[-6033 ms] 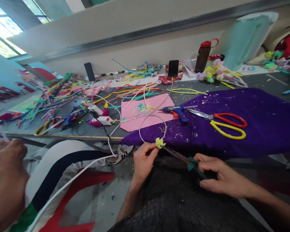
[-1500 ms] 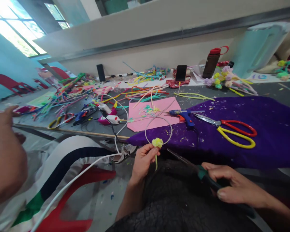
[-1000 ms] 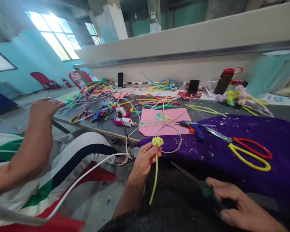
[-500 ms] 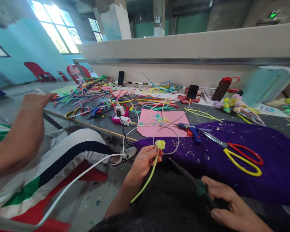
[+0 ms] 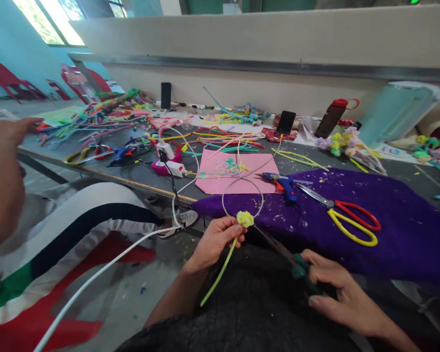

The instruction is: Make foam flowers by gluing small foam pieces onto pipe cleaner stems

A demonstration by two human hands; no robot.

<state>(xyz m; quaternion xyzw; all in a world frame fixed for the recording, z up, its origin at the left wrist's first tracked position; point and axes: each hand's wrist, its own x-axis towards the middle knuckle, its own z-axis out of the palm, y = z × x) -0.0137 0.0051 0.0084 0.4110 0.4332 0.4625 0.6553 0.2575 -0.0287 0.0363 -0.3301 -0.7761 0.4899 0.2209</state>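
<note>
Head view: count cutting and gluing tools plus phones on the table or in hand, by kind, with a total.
Scissors: 3, namely green-handled scissors in the right hand, red-and-yellow scissors on the purple cloth, yellow-handled scissors far left.
Glue guns: 2, namely near glue gun, far glue gun.
Phones: 2, namely left phone, right phone.
Total: 7
</note>
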